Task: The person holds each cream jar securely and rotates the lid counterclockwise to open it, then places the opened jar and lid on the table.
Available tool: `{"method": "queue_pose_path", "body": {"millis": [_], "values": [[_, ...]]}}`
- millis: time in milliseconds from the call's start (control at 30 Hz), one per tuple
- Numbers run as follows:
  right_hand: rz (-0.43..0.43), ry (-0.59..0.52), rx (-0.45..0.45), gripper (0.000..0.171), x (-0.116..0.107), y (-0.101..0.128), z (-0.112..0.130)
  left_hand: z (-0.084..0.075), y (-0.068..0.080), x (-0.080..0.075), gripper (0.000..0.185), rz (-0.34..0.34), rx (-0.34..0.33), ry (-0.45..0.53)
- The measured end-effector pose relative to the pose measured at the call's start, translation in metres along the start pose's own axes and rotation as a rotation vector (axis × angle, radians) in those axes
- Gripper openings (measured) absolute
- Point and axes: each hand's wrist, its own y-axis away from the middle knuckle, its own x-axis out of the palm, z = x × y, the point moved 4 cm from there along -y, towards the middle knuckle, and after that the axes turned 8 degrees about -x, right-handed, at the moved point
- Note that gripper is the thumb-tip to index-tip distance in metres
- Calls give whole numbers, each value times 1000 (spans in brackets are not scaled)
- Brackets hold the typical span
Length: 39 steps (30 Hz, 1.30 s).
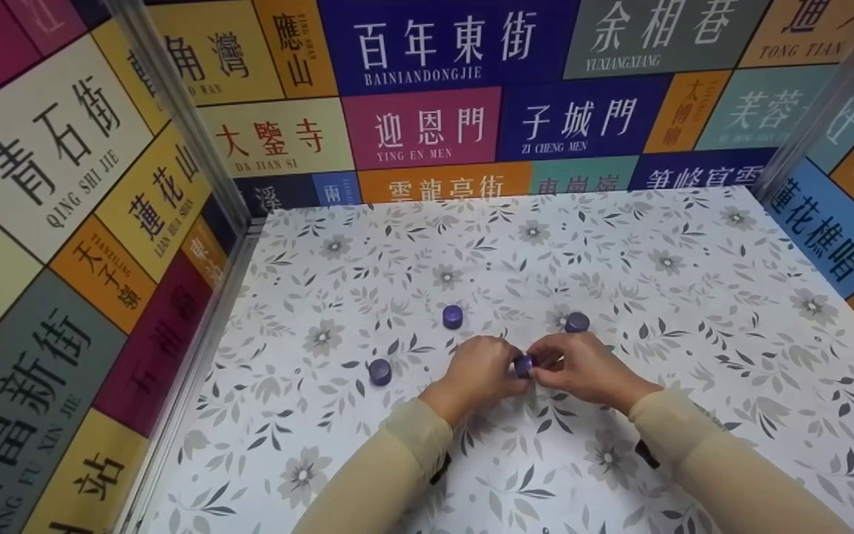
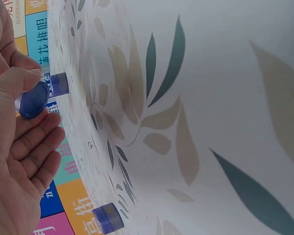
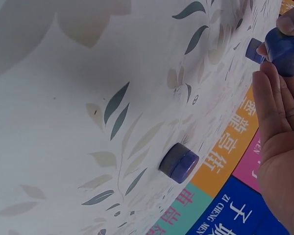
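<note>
Both hands are meeting at the table's near centre, pinching one small round purple plastic cap (image 1: 523, 365) between them. The left hand (image 1: 480, 374) is gripping it from the left and the right hand (image 1: 583, 368) from the right, fingertips curled in around it. The cap is sitting just above the tabletop; can't tell from the head view whether it's touching the surface.

Left wrist view: the thumb and a fingertip are closing on the cap (image 2: 33, 100), showing its flat blue-purple face; the remaining fingers (image 2: 36, 147) are lying loosely extended below it, holding nothing.

Right wrist view: fingertips are pinching the same cap (image 3: 284, 51) at the top right; the lower fingers (image 3: 277, 105) are lying fairly straight under it.

Three more purple caps are lying loose on the white tablecloth with grey leaf and flower print (image 1: 694, 311):
- far cap (image 1: 453, 317), behind the left hand and apart from it
- right cap (image 1: 577, 322), just behind the right hand, near the knuckles
- left cap (image 1: 379, 371), to the left of the left hand, apart from it

All three are sitting flat, none touching another.

Both forearms are wearing beige sleeves (image 1: 390, 475). Wall panels with coloured signs and Chinese characters (image 1: 419, 126) are enclosing the table on three sides, with metal corner posts (image 1: 175, 111) standing at the back corners.
</note>
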Motion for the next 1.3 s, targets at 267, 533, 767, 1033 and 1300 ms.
{"method": "queue_pose_path", "body": {"millis": [267, 533, 767, 1033, 1300], "values": [[3, 24, -59, 22, -3, 2, 4, -2, 0, 1, 27, 19, -10, 8], [3, 76, -89, 27, -5, 3, 7, -3, 0, -1, 24, 2, 5, 9], [-14, 7, -21, 23, -3, 5, 6, -2, 0, -1, 21, -4, -13, -8], [-2, 65, 53, 15, 0, 4, 3, -5, 2, -2, 23, -11, -18, -34], [7, -9, 28, 15, 1, 3, 6, -2, 3, -2, 23, -19, -22, -20]]}}
